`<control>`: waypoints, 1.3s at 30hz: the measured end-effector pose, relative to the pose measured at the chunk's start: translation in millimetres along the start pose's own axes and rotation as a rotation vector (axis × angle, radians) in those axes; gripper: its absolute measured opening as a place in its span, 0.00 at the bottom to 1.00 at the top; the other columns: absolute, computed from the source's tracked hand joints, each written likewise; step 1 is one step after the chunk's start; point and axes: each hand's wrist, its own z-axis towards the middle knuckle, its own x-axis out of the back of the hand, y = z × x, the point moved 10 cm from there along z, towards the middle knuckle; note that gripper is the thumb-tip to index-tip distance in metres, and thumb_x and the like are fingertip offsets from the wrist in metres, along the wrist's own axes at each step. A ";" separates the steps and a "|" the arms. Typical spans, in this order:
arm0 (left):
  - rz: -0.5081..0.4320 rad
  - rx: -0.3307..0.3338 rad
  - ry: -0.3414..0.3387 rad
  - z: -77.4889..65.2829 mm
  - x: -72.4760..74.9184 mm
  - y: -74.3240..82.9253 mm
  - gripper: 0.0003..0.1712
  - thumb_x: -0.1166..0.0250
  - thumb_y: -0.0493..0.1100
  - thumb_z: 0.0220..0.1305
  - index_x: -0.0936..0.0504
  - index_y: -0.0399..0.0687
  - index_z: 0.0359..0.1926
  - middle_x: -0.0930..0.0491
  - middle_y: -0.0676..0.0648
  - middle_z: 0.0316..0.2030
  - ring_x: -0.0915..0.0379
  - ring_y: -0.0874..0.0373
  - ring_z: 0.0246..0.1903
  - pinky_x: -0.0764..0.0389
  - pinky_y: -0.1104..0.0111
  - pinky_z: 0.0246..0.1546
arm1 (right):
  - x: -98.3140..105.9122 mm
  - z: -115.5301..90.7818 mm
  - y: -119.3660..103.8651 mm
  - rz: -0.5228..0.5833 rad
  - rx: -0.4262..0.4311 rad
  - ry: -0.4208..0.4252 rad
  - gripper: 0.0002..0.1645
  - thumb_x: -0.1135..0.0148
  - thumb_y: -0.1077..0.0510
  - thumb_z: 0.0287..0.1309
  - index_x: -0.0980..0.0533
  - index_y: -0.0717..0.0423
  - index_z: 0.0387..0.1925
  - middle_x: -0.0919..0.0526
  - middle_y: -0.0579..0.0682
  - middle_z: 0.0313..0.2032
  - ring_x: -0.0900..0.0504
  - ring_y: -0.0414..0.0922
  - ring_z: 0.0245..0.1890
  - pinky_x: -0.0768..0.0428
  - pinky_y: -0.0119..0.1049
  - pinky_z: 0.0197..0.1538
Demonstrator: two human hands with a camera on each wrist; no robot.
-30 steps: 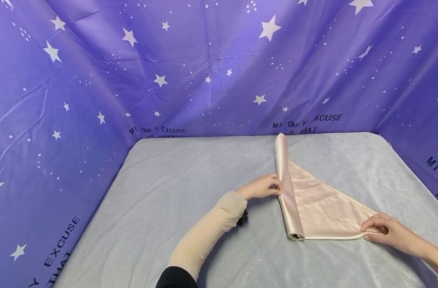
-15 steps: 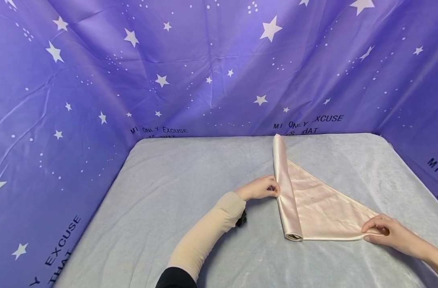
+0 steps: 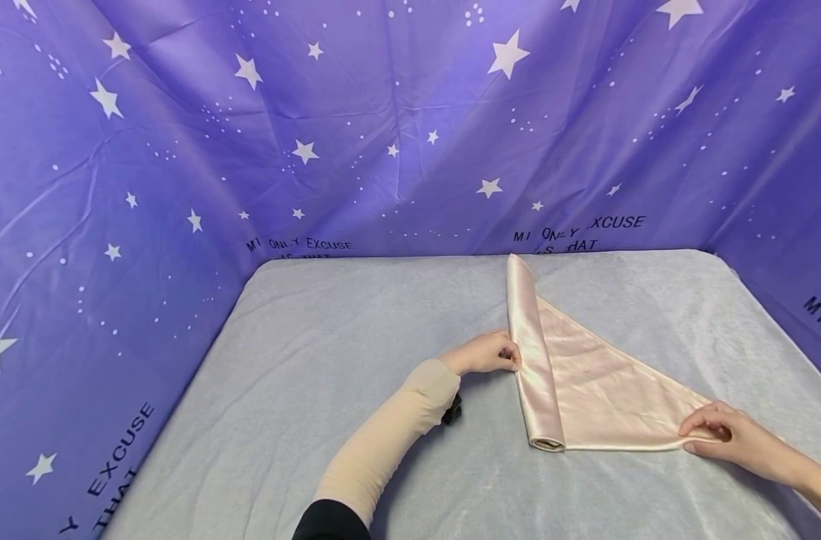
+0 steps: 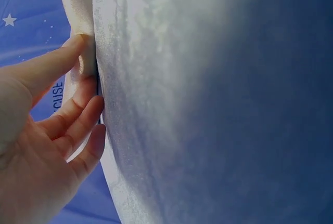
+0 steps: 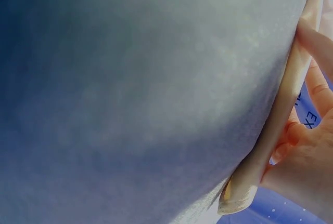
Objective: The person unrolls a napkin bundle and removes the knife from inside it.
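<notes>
A satin cloth of pale pink (image 3: 612, 390) lies on the bed-like grey surface. Its left side forms a flattened roll (image 3: 534, 360) running from the far edge towards me; the rest spreads out as a triangle to the right. My left hand (image 3: 484, 352) pinches the roll's left side about halfway along, thumb and fingers curled. In the left wrist view, the thumb (image 4: 70, 52) presses on the satin roll (image 4: 78, 5). At the near right corner my right hand (image 3: 737, 439) pinches the cloth's hem between thumb and fingers. The right wrist view shows that hem (image 5: 276, 109) along the thumb.
A soft grey cover (image 3: 302, 360) spreads under the cloth. Purple star-printed curtains (image 3: 397, 112) hang behind it and at both sides. Under the left wrist a small black object (image 3: 453, 410) shows, partly hidden by the sleeve (image 3: 390, 427).
The roll has shifted slightly left and looks flatter and wider, with my left hand moving a little left along with it. My right hand has stayed nearly still on the corner.
</notes>
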 end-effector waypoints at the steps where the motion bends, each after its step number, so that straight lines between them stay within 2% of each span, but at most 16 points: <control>1: 0.007 0.003 -0.003 -0.1 -0.2 -0.6 0.04 0.39 0.40 0.56 0.18 0.47 0.30 0.31 0.55 0.25 0.39 0.66 0.30 0.39 0.82 0.33 | -0.1 0.1 0.5 0.000 -0.005 -0.004 0.22 0.33 0.73 0.31 0.24 0.45 0.26 0.29 0.35 0.28 0.40 0.33 0.25 0.45 0.27 0.24; 5: 0.023 0.005 -0.014 -1.1 -0.1 -0.2 0.03 0.38 0.40 0.56 0.18 0.47 0.30 0.28 0.55 0.25 0.37 0.67 0.30 0.39 0.82 0.34 | -0.4 0.0 2.3 -0.001 -0.025 -0.017 0.21 0.33 0.73 0.33 0.24 0.46 0.27 0.30 0.35 0.28 0.41 0.33 0.25 0.45 0.28 0.24; 10: -0.031 0.026 -0.013 -3.2 4.6 2.0 0.03 0.38 0.39 0.55 0.19 0.45 0.32 0.26 0.53 0.28 0.34 0.68 0.31 0.37 0.83 0.34 | -0.5 0.3 3.3 -0.007 -0.043 -0.027 0.20 0.33 0.73 0.34 0.24 0.47 0.27 0.31 0.36 0.27 0.41 0.34 0.25 0.46 0.28 0.24; 15: -0.091 0.020 0.039 -0.6 14.5 6.5 0.04 0.39 0.38 0.56 0.20 0.45 0.33 0.24 0.53 0.28 0.32 0.69 0.28 0.34 0.84 0.33 | 0.0 0.3 3.2 -0.010 -0.045 -0.025 0.19 0.33 0.72 0.34 0.24 0.47 0.27 0.31 0.36 0.27 0.41 0.33 0.25 0.45 0.28 0.24; 21: -0.079 0.015 0.058 8.2 21.2 15.3 0.06 0.40 0.41 0.57 0.21 0.46 0.36 0.23 0.52 0.31 0.30 0.67 0.31 0.34 0.83 0.35 | -0.4 0.2 2.2 -0.007 -0.041 -0.026 0.20 0.33 0.73 0.34 0.24 0.47 0.27 0.31 0.36 0.27 0.41 0.34 0.25 0.46 0.28 0.24; 33: -0.044 -0.018 0.066 25.2 14.9 30.4 0.08 0.40 0.39 0.56 0.21 0.46 0.38 0.21 0.52 0.35 0.29 0.68 0.35 0.35 0.85 0.36 | -0.2 -0.5 -2.6 -0.001 0.026 0.004 0.22 0.33 0.74 0.31 0.25 0.45 0.26 0.30 0.36 0.27 0.41 0.33 0.24 0.46 0.28 0.24; 39: -0.033 0.010 0.044 31.4 8.7 31.4 0.10 0.38 0.43 0.54 0.21 0.48 0.40 0.23 0.52 0.37 0.29 0.69 0.32 0.36 0.85 0.35 | 0.5 0.0 -5.1 0.002 0.056 0.012 0.23 0.32 0.74 0.29 0.25 0.45 0.26 0.30 0.36 0.26 0.41 0.33 0.24 0.45 0.28 0.24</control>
